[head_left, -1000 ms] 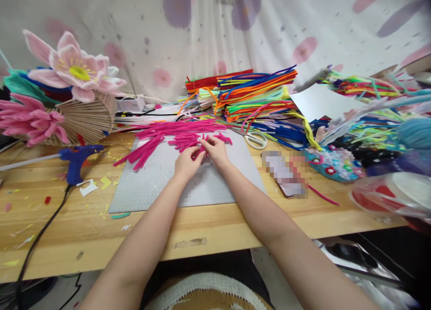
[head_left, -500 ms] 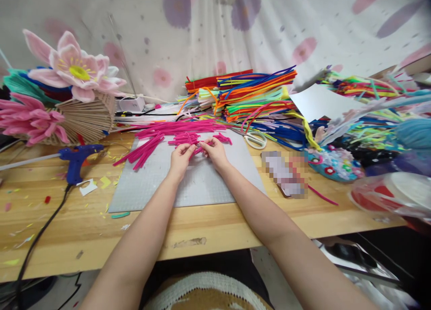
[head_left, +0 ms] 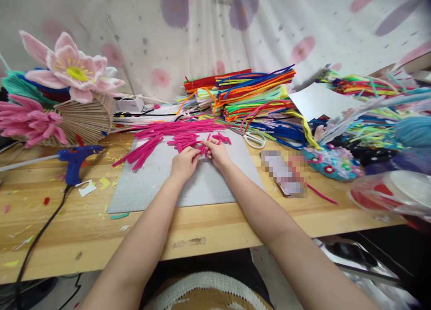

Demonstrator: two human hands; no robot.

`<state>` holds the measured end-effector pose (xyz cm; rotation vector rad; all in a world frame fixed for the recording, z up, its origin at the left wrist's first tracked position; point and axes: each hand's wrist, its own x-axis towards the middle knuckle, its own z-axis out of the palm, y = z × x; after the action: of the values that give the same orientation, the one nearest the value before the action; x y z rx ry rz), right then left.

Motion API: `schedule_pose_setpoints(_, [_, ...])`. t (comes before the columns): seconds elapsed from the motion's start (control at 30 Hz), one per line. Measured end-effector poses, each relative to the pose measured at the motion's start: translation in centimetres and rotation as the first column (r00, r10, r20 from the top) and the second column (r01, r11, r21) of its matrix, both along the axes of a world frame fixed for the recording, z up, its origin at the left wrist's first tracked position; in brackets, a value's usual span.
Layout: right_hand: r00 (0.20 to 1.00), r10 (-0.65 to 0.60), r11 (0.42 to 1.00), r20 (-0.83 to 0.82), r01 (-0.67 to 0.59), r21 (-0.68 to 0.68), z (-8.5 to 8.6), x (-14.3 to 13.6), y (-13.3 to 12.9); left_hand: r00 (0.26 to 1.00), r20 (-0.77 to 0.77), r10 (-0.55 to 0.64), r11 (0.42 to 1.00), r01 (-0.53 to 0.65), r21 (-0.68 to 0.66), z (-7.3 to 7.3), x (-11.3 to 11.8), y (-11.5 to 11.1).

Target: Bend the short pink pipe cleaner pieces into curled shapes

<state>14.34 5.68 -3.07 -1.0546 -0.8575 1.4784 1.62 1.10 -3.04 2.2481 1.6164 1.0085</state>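
My left hand (head_left: 184,162) and my right hand (head_left: 215,151) meet over a grey cutting mat (head_left: 148,193). Between their fingertips is a short magenta pipe cleaner (head_left: 203,149), pinched from both sides and partly covered by the fingers. Just beyond the hands lie cut magenta pieces (head_left: 183,140), with a few bent pieces (head_left: 224,139) to their right. Long magenta pipe cleaners (head_left: 178,126) stretch across the mat's far edge, and a loose bunch (head_left: 144,152) slants off at the left.
A blue glue gun (head_left: 76,161) with its cord lies left, below pink fuzzy flowers (head_left: 77,72). White-handled scissors (head_left: 255,140) rest at the mat's far right corner. A phone (head_left: 283,173), partly pixelated, is right of the mat. Colourful pipe cleaner bundles (head_left: 252,94) are heaped behind.
My left hand has shifted slightly right and turned, its back now more to the camera. The right fingers have changed their pinch, and more magenta shows at the right fingertips.
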Motion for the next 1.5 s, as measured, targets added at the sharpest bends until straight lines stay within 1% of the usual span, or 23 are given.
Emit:
schedule_pose_setpoints(0.07, [0.999, -0.038, 0.999, -0.009, 0.037, -0.022, 0.1, 0.0, 0.1, 0.995, -0.091, 0.037, 0.998, -0.033, 0.046, 0.3, 0.2, -0.2])
schedule_pose_setpoints(0.17, [0.996, -0.088, 0.995, -0.025, 0.087, -0.048, 0.5, 0.3, 0.2, 0.985, -0.165, 0.051, 0.996, -0.038, 0.082, 0.5, 0.5, -0.4])
schedule_pose_setpoints(0.3, [0.991, -0.131, 0.988, -0.039, 0.127, -0.084, 0.8, 0.8, 0.5, 0.984, -0.176, 0.014, 0.998, -0.004, 0.057, 0.6, 0.7, -0.3])
schedule_pose_setpoints(0.37, [0.989, -0.145, 0.986, -0.043, 0.14, -0.089, 0.8, 1.0, 0.5, 0.985, -0.17, 0.015, 0.999, -0.009, 0.033, 0.7, 0.6, -0.2])
schedule_pose_setpoints(0.43, [0.99, -0.133, 0.989, -0.039, 0.13, -0.069, 0.8, 1.1, 0.6, 0.985, -0.169, 0.038, 0.999, -0.036, 0.013, 0.8, 0.5, -0.3])
schedule_pose_setpoints(0.53, [0.997, -0.079, 0.997, -0.022, 0.079, 0.001, 0.8, 1.0, 0.4, 0.987, -0.142, 0.079, 0.997, -0.078, 0.012, 0.9, 0.4, -0.5])
schedule_pose_setpoints(0.63, [1.0, -0.013, 0.998, -0.021, 0.014, 0.06, 0.7, 0.6, 0.1, 0.993, -0.078, 0.083, 0.996, -0.08, 0.048, 0.8, 0.5, -0.7])
schedule_pose_setpoints(0.7, [0.998, 0.038, 0.997, -0.052, -0.034, 0.066, 0.8, 0.3, -0.1, 0.995, -0.072, 0.074, 0.997, -0.072, 0.025, 0.7, 0.8, -0.5])
schedule_pose_setpoints(0.77, [0.987, 0.105, 0.994, -0.119, -0.102, 0.034, 0.9, 0.3, -0.2, 0.991, -0.1, 0.083, 0.995, -0.087, -0.037, 0.6, 0.9, -0.3])
schedule_pose_setpoints(0.87, [0.936, 0.261, 0.963, -0.235, -0.271, -0.011, 1.1, 0.6, -0.2, 0.98, -0.146, 0.136, 0.983, -0.152, -0.105, 0.8, 0.9, -0.1])
schedule_pose_setpoints(0.93, [0.891, 0.363, 0.927, -0.272, -0.374, 0.012, 1.1, 0.6, -0.3, 0.97, -0.162, 0.181, 0.971, -0.203, -0.13, 1.1, 0.9, -0.2])
schedule_pose_setpoints(0.97, [0.875, 0.398, 0.914, -0.277, -0.405, 0.033, 1.1, 0.6, -0.3, 0.965, -0.166, 0.203, 0.964, -0.227, -0.141, 1.3, 0.8, -0.3])
schedule_pose_setpoints(1.03, [0.86, 0.428, 0.901, -0.279, -0.43, 0.056, 1.0, 0.5, -0.2, 0.959, -0.164, 0.232, 0.952, -0.258, -0.162, 1.5, 0.9, -0.5])
schedule_pose_setpoints(1.1, [0.87, 0.403, 0.911, -0.283, -0.411, 0.034, 0.7, 0.5, 0.0, 0.962, -0.146, 0.229, 0.948, -0.254, -0.194, 1.5, 1.0, -0.6])
schedule_pose_setpoints(1.17, [0.888, 0.348, 0.93, -0.3, -0.367, -0.005, 0.6, 0.6, 0.2, 0.977, -0.086, 0.195, 0.952, -0.209, -0.225, 1.3, 1.0, -0.4])
schedule_pose_setpoints(1.2, [0.892, 0.325, 0.938, -0.315, -0.347, -0.015, 0.5, 0.7, 0.3, 0.985, -0.028, 0.171, 0.957, -0.173, -0.234, 1.1, 1.0, -0.3])
schedule_pose_setpoints(1.27, [0.881, 0.321, 0.939, -0.349, -0.344, -0.003, 0.5, 1.0, 0.3, 0.981, 0.152, 0.12, 0.965, -0.079, -0.249, 0.5, 1.0, 0.1])
schedule_pose_setpoints(1.3, [0.868, 0.343, 0.932, -0.359, -0.363, 0.014, 0.6, 1.1, 0.3, 0.959, 0.265, 0.099, 0.964, -0.026, -0.265, 0.2, 1.0, 0.4])
schedule_pose_setpoints(1.33, [0.855, 0.373, 0.921, -0.361, -0.387, 0.035, 0.6, 1.2, 0.3, 0.919, 0.383, 0.089, 0.956, 0.029, -0.292, -0.1, 1.0, 0.6])
schedule_pose_setpoints(1.4, [0.842, 0.418, 0.904, -0.343, -0.423, 0.063, 0.6, 1.2, 0.2, 0.805, 0.586, 0.09, 0.924, 0.153, -0.352, -0.5, 1.1, 0.9])
schedule_pose_setpoints(1.47, [0.859, 0.407, 0.91, -0.309, -0.409, 0.063, 0.6, 1.0, 0.1, 0.707, 0.698, 0.114, 0.889, 0.242, -0.39, -0.7, 1.2, 1.1])
schedule_pose_setpoints(1.5, [0.873, 0.391, 0.918, -0.291, -0.392, 0.06, 0.6, 1.0, 0.1, 0.681, 0.721, 0.128, 0.877, 0.261, -0.403, -0.7, 1.2, 1.1])
